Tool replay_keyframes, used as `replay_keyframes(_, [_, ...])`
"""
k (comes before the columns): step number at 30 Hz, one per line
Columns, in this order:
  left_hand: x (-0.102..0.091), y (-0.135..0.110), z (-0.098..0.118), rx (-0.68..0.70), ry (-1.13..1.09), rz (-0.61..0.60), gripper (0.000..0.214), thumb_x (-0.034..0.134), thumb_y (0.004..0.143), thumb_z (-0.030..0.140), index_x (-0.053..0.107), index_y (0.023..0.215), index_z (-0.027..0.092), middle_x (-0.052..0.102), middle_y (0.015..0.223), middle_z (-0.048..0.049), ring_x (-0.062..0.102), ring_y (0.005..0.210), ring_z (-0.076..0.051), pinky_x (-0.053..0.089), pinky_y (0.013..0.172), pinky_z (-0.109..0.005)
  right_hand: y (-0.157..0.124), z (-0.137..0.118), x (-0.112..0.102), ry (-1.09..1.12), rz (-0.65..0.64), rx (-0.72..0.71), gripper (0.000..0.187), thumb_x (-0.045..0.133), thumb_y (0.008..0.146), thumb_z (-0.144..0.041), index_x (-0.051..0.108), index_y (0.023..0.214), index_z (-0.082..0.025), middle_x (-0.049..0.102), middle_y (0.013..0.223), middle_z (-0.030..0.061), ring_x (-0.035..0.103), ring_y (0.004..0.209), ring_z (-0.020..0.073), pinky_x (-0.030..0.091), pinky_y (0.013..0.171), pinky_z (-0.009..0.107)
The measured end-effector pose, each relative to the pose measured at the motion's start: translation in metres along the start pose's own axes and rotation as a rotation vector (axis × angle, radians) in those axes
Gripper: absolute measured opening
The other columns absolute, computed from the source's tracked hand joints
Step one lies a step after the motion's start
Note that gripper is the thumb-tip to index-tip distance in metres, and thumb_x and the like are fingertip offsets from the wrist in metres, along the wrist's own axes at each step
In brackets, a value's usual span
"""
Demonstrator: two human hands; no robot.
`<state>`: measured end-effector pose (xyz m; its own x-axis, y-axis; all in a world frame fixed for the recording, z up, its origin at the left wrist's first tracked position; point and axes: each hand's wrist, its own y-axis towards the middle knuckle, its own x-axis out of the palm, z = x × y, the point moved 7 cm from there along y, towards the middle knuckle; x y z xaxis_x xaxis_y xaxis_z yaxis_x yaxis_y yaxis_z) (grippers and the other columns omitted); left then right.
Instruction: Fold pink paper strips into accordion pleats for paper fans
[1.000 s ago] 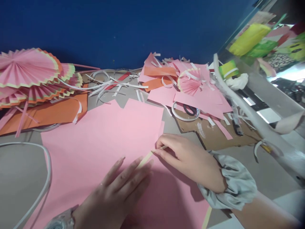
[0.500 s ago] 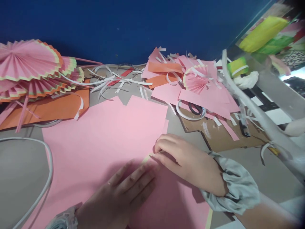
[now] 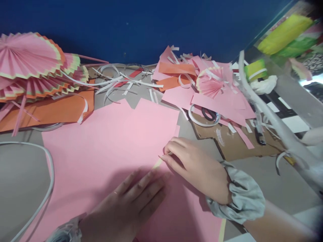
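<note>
A large pink paper sheet point(image 3: 108, 144) lies flat across the grey table point(image 3: 20, 174). My left hand point(image 3: 131, 205) rests on it near the bottom, fingers stretched out flat and pressing on a thin pale-yellow strip point(image 3: 157, 163). My right hand point(image 3: 194, 166), with a grey scrunchie point(image 3: 239, 198) on the wrist, pinches the far end of that strip at the sheet's right edge, fingers curled together.
Folded pink paper fans point(image 3: 35, 74) lie on orange paper point(image 3: 50, 112) at the left. Pink and orange scraps with white strips point(image 3: 202, 87) are piled at the back. Scissors point(image 3: 208, 115), brown cardboard point(image 3: 239, 144) and a white cord point(image 3: 47, 188) lie nearby. A blue wall point(image 3: 126, 27) stands behind.
Both hands stay on the strip; my left fingers have slid forward over it, so less of the strip shows. The view has shifted slightly.
</note>
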<state>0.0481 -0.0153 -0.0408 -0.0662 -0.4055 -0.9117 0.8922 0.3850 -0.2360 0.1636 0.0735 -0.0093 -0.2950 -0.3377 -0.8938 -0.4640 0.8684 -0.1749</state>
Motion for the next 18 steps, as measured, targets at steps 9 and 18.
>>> replay_keyframes(9, [-0.0045,-0.0014,-0.0018,-0.019,0.026,0.039,0.075,0.046,0.075,0.019,0.012,0.141,0.017,0.007,0.147,-0.0023,-0.002,0.136,-0.020,0.000,0.110,-0.040,0.0005,-0.0004,0.0027,-0.053,0.006,-0.006,0.019,0.039,0.091,-0.026,0.050,0.078,-0.018,0.052,0.081,0.0022,0.048,0.077,0.0166,0.038,0.073,0.031])
replay_keyframes(18, [-0.0049,-0.0017,0.0000,-0.013,0.033,0.079,0.075,0.046,0.074,0.017,0.013,0.141,0.017,0.009,0.148,-0.0009,-0.006,0.136,-0.019,0.000,0.110,-0.039,0.0013,0.0000,0.0052,-0.079,0.010,-0.015,0.021,0.037,0.091,-0.027,0.051,0.078,-0.017,0.053,0.081,0.0025,0.049,0.077,0.0168,0.039,0.073,0.032])
